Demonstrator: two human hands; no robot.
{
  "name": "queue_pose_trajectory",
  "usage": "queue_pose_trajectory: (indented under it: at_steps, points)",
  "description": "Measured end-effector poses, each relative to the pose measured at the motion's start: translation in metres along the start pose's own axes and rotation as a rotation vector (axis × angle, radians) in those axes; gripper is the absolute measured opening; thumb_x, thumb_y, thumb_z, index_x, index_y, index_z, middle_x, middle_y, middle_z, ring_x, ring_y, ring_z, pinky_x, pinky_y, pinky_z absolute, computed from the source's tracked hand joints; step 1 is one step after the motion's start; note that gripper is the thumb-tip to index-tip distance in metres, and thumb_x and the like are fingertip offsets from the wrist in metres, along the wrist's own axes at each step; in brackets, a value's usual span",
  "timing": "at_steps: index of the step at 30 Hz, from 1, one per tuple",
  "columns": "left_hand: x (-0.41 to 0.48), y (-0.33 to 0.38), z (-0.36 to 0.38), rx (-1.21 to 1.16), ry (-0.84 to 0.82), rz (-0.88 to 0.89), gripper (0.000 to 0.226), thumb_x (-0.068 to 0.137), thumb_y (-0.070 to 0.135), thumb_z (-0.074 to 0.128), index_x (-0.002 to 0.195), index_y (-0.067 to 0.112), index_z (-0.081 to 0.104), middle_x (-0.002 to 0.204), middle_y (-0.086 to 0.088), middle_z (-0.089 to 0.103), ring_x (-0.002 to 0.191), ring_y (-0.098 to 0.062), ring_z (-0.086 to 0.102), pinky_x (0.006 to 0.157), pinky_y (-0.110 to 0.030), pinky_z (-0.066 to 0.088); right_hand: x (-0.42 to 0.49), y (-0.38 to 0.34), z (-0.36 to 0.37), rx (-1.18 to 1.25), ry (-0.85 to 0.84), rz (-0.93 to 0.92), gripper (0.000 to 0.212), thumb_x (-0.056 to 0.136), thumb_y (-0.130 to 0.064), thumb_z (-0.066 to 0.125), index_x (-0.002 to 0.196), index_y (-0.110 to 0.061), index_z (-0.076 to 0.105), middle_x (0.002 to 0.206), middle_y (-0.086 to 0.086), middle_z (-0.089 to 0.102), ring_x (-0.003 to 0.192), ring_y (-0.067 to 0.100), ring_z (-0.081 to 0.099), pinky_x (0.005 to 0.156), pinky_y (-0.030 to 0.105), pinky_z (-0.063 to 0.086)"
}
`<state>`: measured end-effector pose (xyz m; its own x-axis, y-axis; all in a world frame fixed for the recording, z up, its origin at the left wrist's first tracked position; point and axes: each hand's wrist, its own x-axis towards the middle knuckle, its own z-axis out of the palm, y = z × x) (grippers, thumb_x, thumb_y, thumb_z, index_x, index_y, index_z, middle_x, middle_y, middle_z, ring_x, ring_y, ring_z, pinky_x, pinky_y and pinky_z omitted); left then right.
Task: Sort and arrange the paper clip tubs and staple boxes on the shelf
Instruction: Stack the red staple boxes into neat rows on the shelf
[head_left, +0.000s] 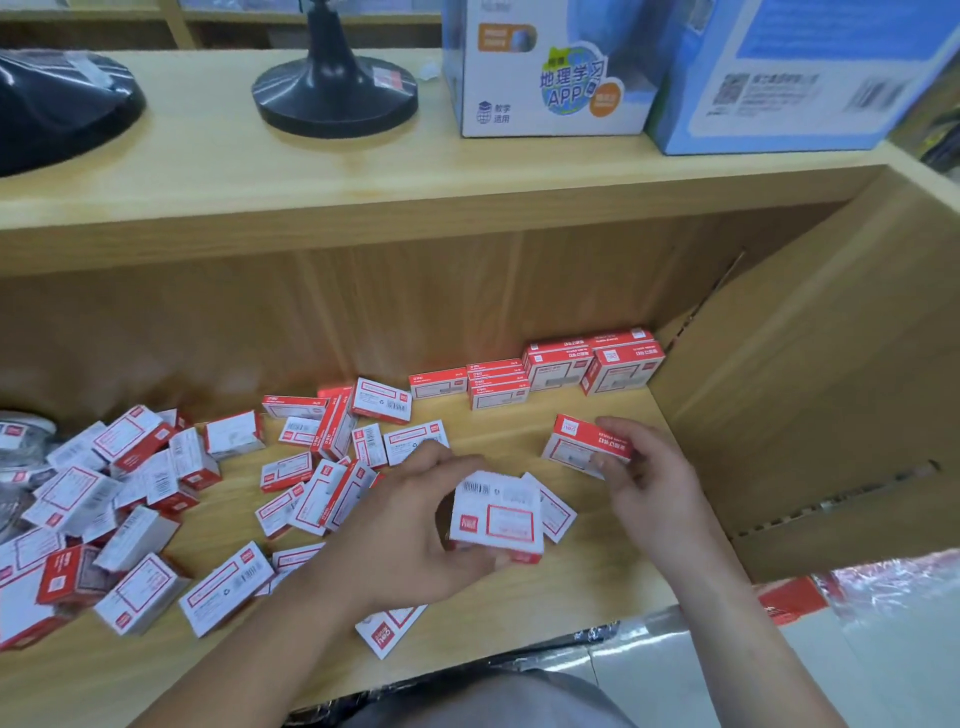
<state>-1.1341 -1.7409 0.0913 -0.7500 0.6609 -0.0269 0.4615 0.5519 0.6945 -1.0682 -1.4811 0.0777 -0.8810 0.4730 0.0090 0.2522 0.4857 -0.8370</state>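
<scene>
Over shelf (597, 587), left hand (415, 525) clasps staple box (496, 514).

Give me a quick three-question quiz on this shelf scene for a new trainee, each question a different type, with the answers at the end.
1. True or false: the right hand holds a red-and-white cardboard staple box.
2. Where do the neatly stacked staple boxes stand? A) at the back right of the lower wooden shelf; B) on the upper shelf; C) on the floor.
3. Fill in: the left hand grips a white cardboard box with a red-framed label; the loose pile of boxes lies to the person's ____.
Key: 1 true; 2 A; 3 left.
</scene>
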Motion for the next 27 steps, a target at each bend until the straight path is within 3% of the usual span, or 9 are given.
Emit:
queue_pose_trajectory:
  at_steps: [3, 5, 8, 11, 15, 18, 20, 24, 27]
  points:
    - [0.008, 0.009, -0.001, -0.131, 0.054, -0.123, 0.051, 0.076, 0.078, 0.065, 0.111, 0.042, 0.066, 0.092, 0.014, 0.063, 0.083, -0.003, 0.062, 0.072, -0.031, 0.052, -0.007, -0.005, -0.003, -0.005, 0.059, -0.058, 0.049, 0.087, 0.004, 0.068, 0.125, -0.028, 0.064, 0.124, -0.002, 0.058, 0.116, 0.009, 0.057, 0.095, 0.017, 0.049]
    - [0.017, 0.015, -0.003, -0.195, 0.066, -0.211, 0.052, 0.082, 0.081, 0.055, 0.088, 0.032, 0.069, 0.071, 0.01, 0.063, 0.065, -0.006, 0.058, 0.063, -0.038, 0.048, -0.011, -0.018, -0.012, -0.052, 0.084, -0.181, 0.053, 0.083, 0.008, 0.068, 0.126, -0.022, 0.067, 0.129, -0.003, 0.057, 0.123, 0.009, 0.054, 0.096, 0.007, 0.041]
    - [0.027, 0.033, -0.012, -0.286, 0.01, -0.356, 0.078, 0.086, 0.086, 0.04, 0.072, 0.011, 0.06, 0.054, 0.007, 0.051, 0.054, -0.012, 0.051, 0.061, -0.033, 0.038, -0.02, -0.047, -0.02, 0.093, -0.141, -0.27, 0.055, 0.08, 0.01, 0.073, 0.126, -0.02, 0.068, 0.122, -0.007, 0.066, 0.116, 0.011, 0.062, 0.094, 0.015, 0.047]
    - [0.032, 0.051, -0.021, -0.356, -0.07, -0.459, 0.084, 0.09, 0.082, 0.03, 0.077, 0.011, 0.073, 0.053, 0.003, 0.061, 0.05, -0.013, 0.057, 0.056, -0.025, 0.039, -0.026, -0.066, -0.012, 0.351, -0.334, -0.056, 0.047, 0.084, 0.004, 0.075, 0.125, -0.017, 0.067, 0.109, -0.006, 0.075, 0.1, 0.01, 0.07, 0.083, 0.019, 0.055]
    - [0.035, 0.055, -0.021, -0.457, -0.097, -0.434, 0.083, 0.093, 0.079, 0.018, 0.079, 0.023, 0.077, 0.065, -0.003, 0.072, 0.054, -0.017, 0.066, 0.058, -0.029, 0.045, -0.026, -0.066, -0.012, 0.462, -0.258, 0.07, 0.035, 0.087, 0.003, 0.071, 0.119, -0.012, 0.069, 0.104, 0.0, 0.077, 0.1, 0.019, 0.072, 0.082, 0.028, 0.06]
    - [0.036, 0.046, -0.013, -0.539, 0.001, -0.332, 0.054, 0.095, 0.069, 0.04, 0.092, 0.03, 0.077, 0.089, 0.006, 0.077, 0.082, -0.013, 0.073, 0.074, -0.04, 0.059, -0.025, -0.064, -0.019, 0.407, -0.205, 0.064, 0.04, 0.085, -0.002, 0.075, 0.122, -0.016, 0.067, 0.098, -0.001, 0.077, 0.094, 0.021, 0.071, 0.081, 0.029, 0.06]
    - [0.037, 0.043, -0.004, -0.477, 0.028, -0.182, 0.033, 0.088, 0.055, 0.07, 0.115, 0.036, 0.071, 0.109, 0.021, 0.072, 0.098, 0.002, 0.066, 0.083, -0.032, 0.056, -0.024, -0.067, -0.023, 0.347, -0.237, 0.033, 0.05, 0.08, -0.01, 0.081, 0.124, -0.023, 0.061, 0.087, 0.001, 0.077, 0.079, 0.018, 0.069, 0.073, 0.027, 0.057]
    - [0.042, 0.045, 0.008, -0.38, -0.011, 0.0, 0.043, 0.083, 0.02, 0.084, 0.119, 0.037, 0.07, 0.099, 0.019, 0.071, 0.077, 0.009, 0.059, 0.072, -0.01, 0.044, -0.023, -0.075, -0.026, 0.351, -0.199, 0.021, 0.048, 0.074, -0.019, 0.086, 0.115, -0.026, 0.061, 0.08, 0.003, 0.076, 0.067, 0.014, 0.067, 0.064, 0.027, 0.053]
    - [0.047, 0.047, 0.011, -0.586, -0.019, -0.068, 0.034, 0.083, 0.009, 0.083, 0.113, 0.023, 0.074, 0.098, 0.009, 0.076, 0.085, -0.004, 0.07, 0.079, -0.023, 0.056, -0.021, -0.071, -0.032, 0.339, -0.05, 0.001, 0.051, 0.064, -0.03, 0.089, 0.11, -0.025, 0.067, 0.09, -0.002, 0.076, 0.083, 0.015, 0.07, 0.075, 0.03, 0.057]
